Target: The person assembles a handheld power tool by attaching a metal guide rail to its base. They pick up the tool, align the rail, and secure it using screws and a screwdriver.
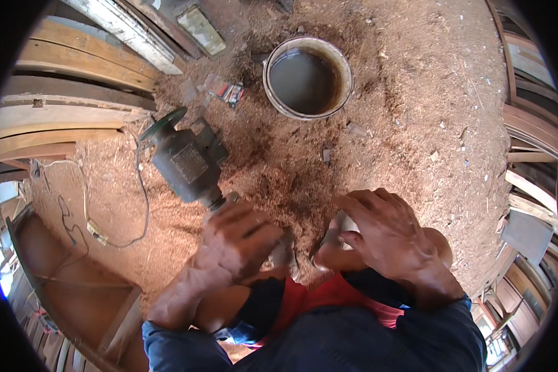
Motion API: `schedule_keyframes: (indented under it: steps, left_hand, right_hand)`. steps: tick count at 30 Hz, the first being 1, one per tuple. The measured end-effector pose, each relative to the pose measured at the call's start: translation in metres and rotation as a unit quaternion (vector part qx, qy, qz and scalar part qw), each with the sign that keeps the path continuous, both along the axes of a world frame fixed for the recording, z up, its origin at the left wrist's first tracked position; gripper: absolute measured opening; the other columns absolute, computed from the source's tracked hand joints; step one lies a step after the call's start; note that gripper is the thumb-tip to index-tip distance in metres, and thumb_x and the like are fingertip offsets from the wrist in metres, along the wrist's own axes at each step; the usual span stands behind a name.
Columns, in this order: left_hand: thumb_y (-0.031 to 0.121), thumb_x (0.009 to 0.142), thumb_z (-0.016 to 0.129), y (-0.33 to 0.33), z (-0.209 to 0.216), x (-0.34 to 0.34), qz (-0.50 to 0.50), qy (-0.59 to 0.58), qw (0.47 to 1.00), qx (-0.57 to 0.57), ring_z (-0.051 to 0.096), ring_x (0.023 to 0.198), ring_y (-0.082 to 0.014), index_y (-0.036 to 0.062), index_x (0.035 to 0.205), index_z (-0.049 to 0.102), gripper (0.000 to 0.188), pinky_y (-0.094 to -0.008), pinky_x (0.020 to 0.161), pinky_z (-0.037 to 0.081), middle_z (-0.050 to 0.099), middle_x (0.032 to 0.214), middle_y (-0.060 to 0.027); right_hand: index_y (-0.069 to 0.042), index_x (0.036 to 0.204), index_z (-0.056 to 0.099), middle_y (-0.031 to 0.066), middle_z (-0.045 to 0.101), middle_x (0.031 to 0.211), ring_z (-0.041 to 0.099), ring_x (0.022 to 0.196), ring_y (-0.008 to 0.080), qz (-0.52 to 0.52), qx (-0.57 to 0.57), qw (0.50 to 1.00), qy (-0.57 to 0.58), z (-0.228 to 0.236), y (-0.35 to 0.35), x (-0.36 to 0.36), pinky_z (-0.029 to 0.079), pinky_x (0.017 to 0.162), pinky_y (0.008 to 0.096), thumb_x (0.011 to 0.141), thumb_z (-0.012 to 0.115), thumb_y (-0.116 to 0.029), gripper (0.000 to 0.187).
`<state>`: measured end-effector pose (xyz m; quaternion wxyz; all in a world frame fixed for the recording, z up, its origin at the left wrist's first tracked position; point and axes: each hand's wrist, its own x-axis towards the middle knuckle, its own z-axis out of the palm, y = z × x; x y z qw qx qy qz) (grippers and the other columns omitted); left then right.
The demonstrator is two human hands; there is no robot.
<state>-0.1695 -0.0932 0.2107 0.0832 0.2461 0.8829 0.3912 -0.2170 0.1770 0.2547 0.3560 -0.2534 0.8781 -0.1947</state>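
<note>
My left hand (pixel 239 234) is slightly blurred, its fingers curled at the shaft end of a dark green bench grinder (pixel 183 161). What lies under those fingers is hidden. The grinder rests on the sawdust-covered ground to my left, a round disc (pixel 163 123) at its far end. My right hand (pixel 387 224) hangs in front of my right knee, with curved fingers and the thumb bent toward them. A pale surface (pixel 349 222) shows between thumb and fingers; its kind is unclear. Beyond both hands stands a round bucket (pixel 269 79) of murky grey water.
Wooden boards (pixel 87 56) are stacked at the left, with more timber (pixel 533 124) along the right. A cable (pixel 144 204) curves from the grinder toward a pale connector (pixel 97 232). A brown wooden cabinet (pixel 74 285) lies at lower left. A small packet (pixel 232 94) sits beside the bucket.
</note>
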Motion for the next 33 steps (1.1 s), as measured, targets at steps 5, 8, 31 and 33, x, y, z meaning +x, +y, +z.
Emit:
schedule_keyframes:
  steps: [5,8,31,33]
  left_hand:
    - [0.002,0.073,0.077,-0.018,0.032,-0.003,0.171,0.014,0.984,-0.043,0.064,0.073,-0.0259,0.0096,0.092,0.068,0.023,-0.0383,0.064,0.050,0.065,0.078,-0.0068]
    - [0.007,0.078,0.075,0.006,0.058,0.013,0.282,0.047,0.958,0.025,0.064,0.071,-0.0256,0.0086,0.086,0.066,0.012,-0.0390,0.064,0.051,0.063,0.076,-0.0079]
    - [0.029,0.084,0.074,-0.067,0.390,0.196,0.554,-0.183,0.797,0.156,0.069,0.097,-0.0261,0.0021,0.112,0.068,0.039,-0.0380,0.089,0.053,0.072,0.106,-0.0159]
    - [0.030,0.085,0.074,-0.065,0.379,0.215,0.573,-0.158,0.783,0.184,0.069,0.098,-0.0256,0.0020,0.112,0.067,0.040,-0.0375,0.089,0.053,0.072,0.105,-0.0158]
  right_hand:
    - [-0.007,0.129,0.054,0.0180,0.062,0.120,0.059,0.112,0.0375,-0.063,0.039,0.993,-0.094,0.019,-0.034,0.002,0.048,0.096,0.0465,0.089,0.065,-0.023,0.044]
    - [-0.007,0.130,0.054,0.0185,0.062,0.120,0.059,0.113,0.0380,-0.090,0.121,0.983,-0.108,0.020,-0.047,0.000,0.048,0.096,0.0471,0.091,0.064,-0.024,0.043]
    - [-0.002,0.120,0.065,0.0222,0.067,0.119,0.065,0.111,0.0348,0.065,0.063,0.996,0.011,0.275,-0.017,0.056,0.052,0.096,0.0438,0.085,0.068,-0.032,0.046]
    - [0.002,0.126,0.060,0.0211,0.065,0.120,0.064,0.112,0.0304,0.036,-0.077,0.988,-0.126,0.308,-0.092,0.055,0.051,0.096,0.0391,0.085,0.070,-0.026,0.050]
